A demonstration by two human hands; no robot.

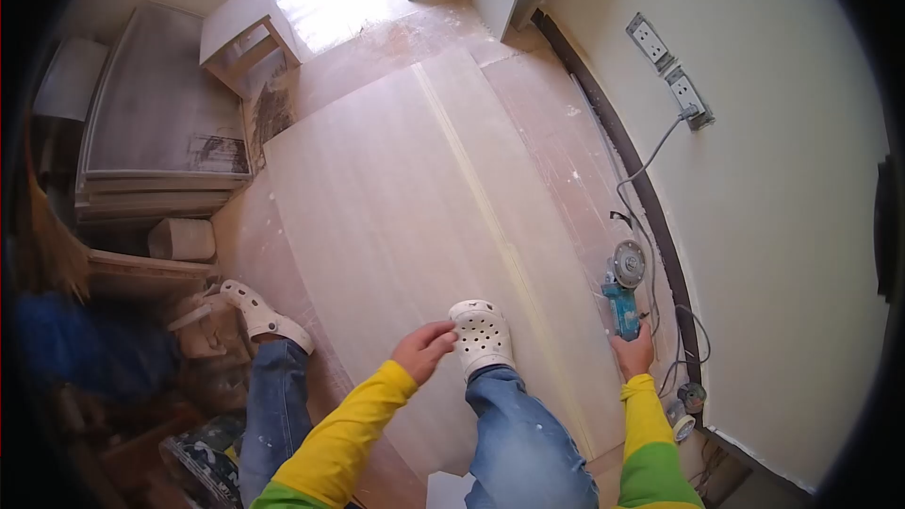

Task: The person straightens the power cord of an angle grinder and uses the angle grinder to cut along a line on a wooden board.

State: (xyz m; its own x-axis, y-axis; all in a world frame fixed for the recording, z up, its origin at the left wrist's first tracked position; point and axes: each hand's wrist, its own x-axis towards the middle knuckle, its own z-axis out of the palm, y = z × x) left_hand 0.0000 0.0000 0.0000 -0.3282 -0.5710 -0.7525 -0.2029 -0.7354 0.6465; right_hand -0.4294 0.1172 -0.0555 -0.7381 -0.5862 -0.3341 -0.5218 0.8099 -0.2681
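My right hand (633,353) is wrapped round the rear end of a teal angle grinder (622,309) at the right edge of the board, its grey disc pointing away from me. A grey cord runs from the grinder's side up to a wall socket (686,94). Over the board, my left hand (424,351) hangs beside the white clog on my right foot (481,335); its fingers are bent together, and whether they hold anything cannot be made out. The large pale board (396,198) lies flat on the floor with a yellowish stripe along it.
Stacked panels (165,104) and a small wooden stool (247,33) stand at the left. A blue bag (94,344) and clutter lie at the lower left. Loops of cord and spare discs (691,398) lie by the right wall. My left clog (266,316) is beside the board.
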